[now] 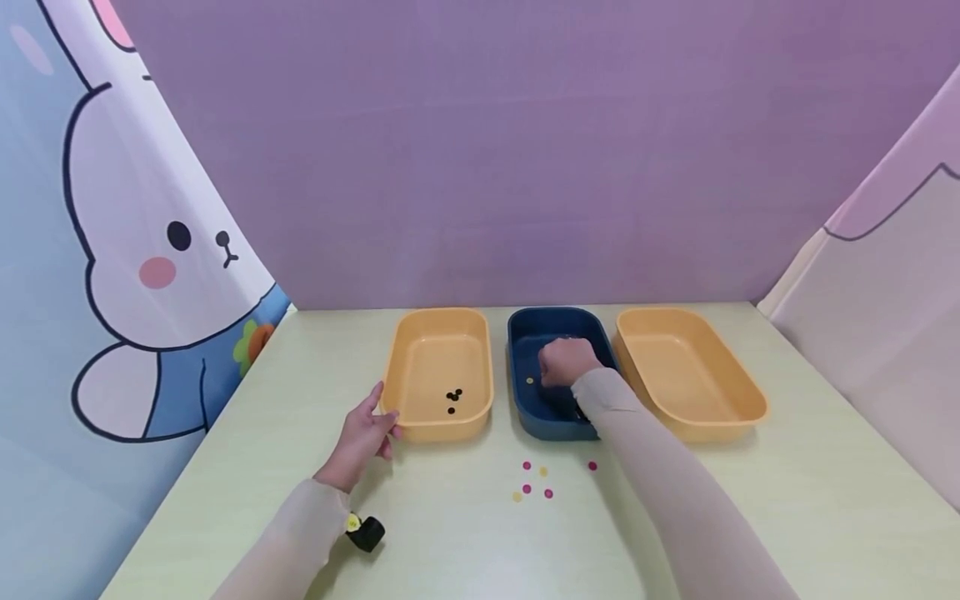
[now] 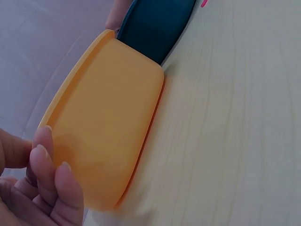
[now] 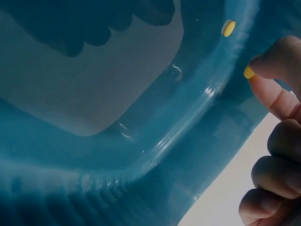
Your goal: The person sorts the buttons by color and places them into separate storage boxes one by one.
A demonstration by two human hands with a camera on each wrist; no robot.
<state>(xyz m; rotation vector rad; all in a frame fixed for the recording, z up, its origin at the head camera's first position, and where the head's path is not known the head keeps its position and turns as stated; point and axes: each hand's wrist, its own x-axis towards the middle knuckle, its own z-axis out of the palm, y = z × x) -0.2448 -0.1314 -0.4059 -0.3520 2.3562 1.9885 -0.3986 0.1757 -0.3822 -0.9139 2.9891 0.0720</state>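
My left hand (image 1: 362, 437) is at the near left corner of the left yellow tray (image 1: 438, 430), its thumb and bent fingers gripping the rim there. Several small black discs (image 1: 452, 410) lie on that tray's floor. Over the dark blue tray (image 1: 555, 430) in the middle is my right hand (image 1: 567, 362). Its thumb and index finger pinch a small yellow disc (image 3: 249, 72), with the other fingers curled in. Another yellow disc (image 3: 229, 28) lies inside the blue tray, just beyond the fingertips in the right wrist view.
A second yellow tray (image 1: 723, 432) stands to the right of the blue one. On the table in front are several magenta discs (image 1: 548, 493) and two yellow discs (image 1: 543, 472). A purple cloth wall (image 1: 480, 150) rises behind the trays. A small black device (image 1: 366, 534) sits at my left wrist.
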